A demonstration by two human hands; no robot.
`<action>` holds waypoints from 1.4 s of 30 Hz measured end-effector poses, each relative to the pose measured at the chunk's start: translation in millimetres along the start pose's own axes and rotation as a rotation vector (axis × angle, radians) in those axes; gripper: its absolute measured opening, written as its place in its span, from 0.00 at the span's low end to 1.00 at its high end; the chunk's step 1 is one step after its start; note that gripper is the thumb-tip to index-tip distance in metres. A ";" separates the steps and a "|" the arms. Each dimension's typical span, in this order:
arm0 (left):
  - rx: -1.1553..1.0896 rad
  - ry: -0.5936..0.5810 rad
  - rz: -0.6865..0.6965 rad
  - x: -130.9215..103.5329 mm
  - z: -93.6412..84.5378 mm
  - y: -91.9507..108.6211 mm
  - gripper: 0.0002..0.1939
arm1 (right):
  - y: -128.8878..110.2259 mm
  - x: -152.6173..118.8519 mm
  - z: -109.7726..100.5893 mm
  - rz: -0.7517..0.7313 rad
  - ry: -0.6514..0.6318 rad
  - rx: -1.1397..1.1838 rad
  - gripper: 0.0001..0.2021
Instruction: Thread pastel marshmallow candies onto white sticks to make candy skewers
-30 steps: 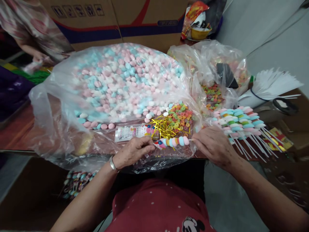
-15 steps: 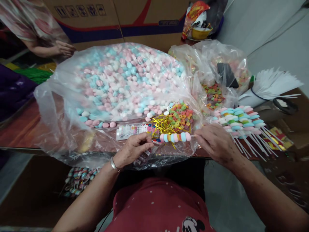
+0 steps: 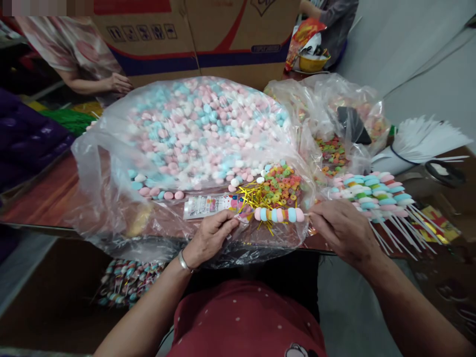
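Note:
My right hand (image 3: 340, 230) pinches the white stick of a candy skewer (image 3: 278, 214). Pink, blue and white candies with gummy rings between them are strung along it, lying level. Closed finger and thumb of my left hand (image 3: 213, 235) hold the edge of a small clear printed plastic bag (image 3: 243, 214), right by the skewer's free end. Whether the tip is inside the bag I cannot tell. Beneath lie a stack of printed wrappers (image 3: 206, 206), gold twist ties (image 3: 255, 193) and a heap of gummy rings (image 3: 284, 186).
A big clear bag of pastel candies (image 3: 208, 129) covers the table's middle. Finished-looking skewers (image 3: 375, 193) are piled at right, below a bundle of white sticks (image 3: 427, 139). Wrapped skewers (image 3: 126, 282) fill part of a box at lower left. A co-worker's hand (image 3: 119, 84) is at far left.
The view has shifted a little, so everything sits lower and further right. The skewer's free end and the bag at my left fingers appear slightly further apart.

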State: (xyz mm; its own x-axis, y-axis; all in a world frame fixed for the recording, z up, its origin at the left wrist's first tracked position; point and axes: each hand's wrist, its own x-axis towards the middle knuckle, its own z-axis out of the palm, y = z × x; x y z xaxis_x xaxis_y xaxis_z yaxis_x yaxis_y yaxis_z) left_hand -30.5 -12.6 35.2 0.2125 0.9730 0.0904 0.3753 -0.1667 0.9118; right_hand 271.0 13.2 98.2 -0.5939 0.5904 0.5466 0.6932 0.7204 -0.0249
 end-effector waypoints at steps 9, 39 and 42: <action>-0.192 -0.125 -0.056 -1.6 -0.6 -8.1 0.14 | -4.0 10.1 -6.1 0.089 0.015 0.133 0.05; -0.502 -0.223 -0.309 2.4 -2.6 -4.9 0.20 | -1.3 8.9 -1.8 0.018 -0.031 0.110 0.06; -0.511 -0.229 -0.363 3.6 -1.7 -5.2 0.21 | -0.9 9.3 -3.0 -0.012 -0.003 0.079 0.05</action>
State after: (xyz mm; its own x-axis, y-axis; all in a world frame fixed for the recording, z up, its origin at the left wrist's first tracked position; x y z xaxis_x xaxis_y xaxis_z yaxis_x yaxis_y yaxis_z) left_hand -33.3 -8.0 31.5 0.3611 0.8850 -0.2940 -0.0034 0.3165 0.9486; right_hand 266.1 16.9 105.8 -0.6031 0.5826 0.5448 0.6516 0.7538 -0.0847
